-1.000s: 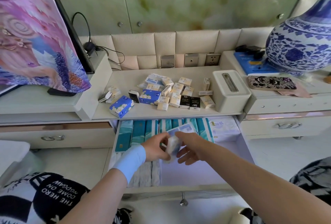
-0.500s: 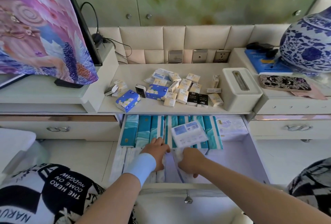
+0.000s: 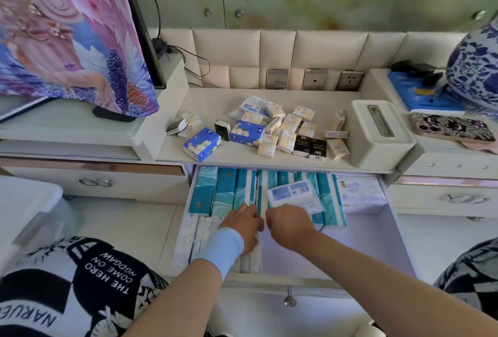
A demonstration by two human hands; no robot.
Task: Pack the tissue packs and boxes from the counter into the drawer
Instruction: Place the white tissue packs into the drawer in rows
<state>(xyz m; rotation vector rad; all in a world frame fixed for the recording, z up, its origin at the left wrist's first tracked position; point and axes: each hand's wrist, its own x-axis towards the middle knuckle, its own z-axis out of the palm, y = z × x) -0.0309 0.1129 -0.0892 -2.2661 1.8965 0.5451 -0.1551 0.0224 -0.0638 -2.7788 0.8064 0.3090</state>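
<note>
The open drawer (image 3: 391,231) holds upright teal tissue packs (image 3: 226,191) at the back and white packs (image 3: 188,231) standing in a row at the front left. My left hand (image 3: 244,226) and my right hand (image 3: 289,224) are down in the drawer, fingers curled on a narrow white tissue pack (image 3: 253,258) at the right end of that row. A white-and-blue pack (image 3: 295,196) lies flat on the teal ones. On the counter (image 3: 204,99) lie several small cream packs (image 3: 289,134), two blue flowered packs (image 3: 202,144), black packs (image 3: 310,146) and a white tissue box (image 3: 380,131).
A cloth-covered screen (image 3: 67,26) stands at the left with cables behind it. A blue-and-white vase (image 3: 477,67), a blue book (image 3: 425,94) and a patterned phone case (image 3: 452,127) sit at the right. Closed drawers (image 3: 97,181) flank the open one. A white bin (image 3: 27,202) is at the far left.
Both hands brought a white pack down from above the drawer into the front row. The white-and-blue pack was left lying on the teal packs.
</note>
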